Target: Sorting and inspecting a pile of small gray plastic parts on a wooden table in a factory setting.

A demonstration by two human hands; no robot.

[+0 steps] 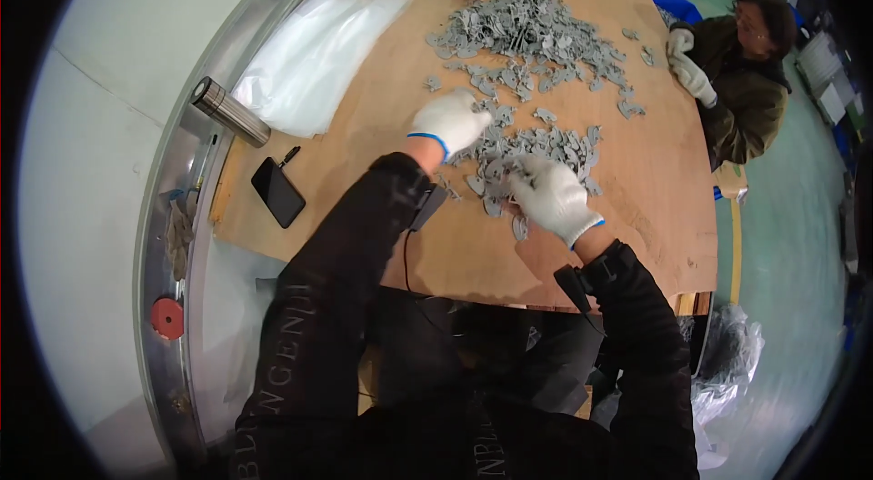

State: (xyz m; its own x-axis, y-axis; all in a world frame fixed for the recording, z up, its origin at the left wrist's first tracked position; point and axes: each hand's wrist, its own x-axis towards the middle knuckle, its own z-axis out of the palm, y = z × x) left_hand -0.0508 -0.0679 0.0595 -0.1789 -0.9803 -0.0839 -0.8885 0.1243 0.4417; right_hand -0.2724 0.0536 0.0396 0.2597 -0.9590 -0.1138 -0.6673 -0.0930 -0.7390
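Wood tbl (377, 98): both gloved hands (555, 196) half-curled, touching grey pcs (576, 149), can't tell if pinching.

fairly bright, even indoor light from a source out of view. plastic sheets (314, 53) show pale glare; the green floor (773, 235) has a dull sheen. a soft shadow falls on the table (650, 198) below the right hand (556, 198). black sleeves (314, 316) lose detail. small grey pieces (536, 25) run together softly. fisheye distortion bends the metal rail (167, 366); the corners go black.
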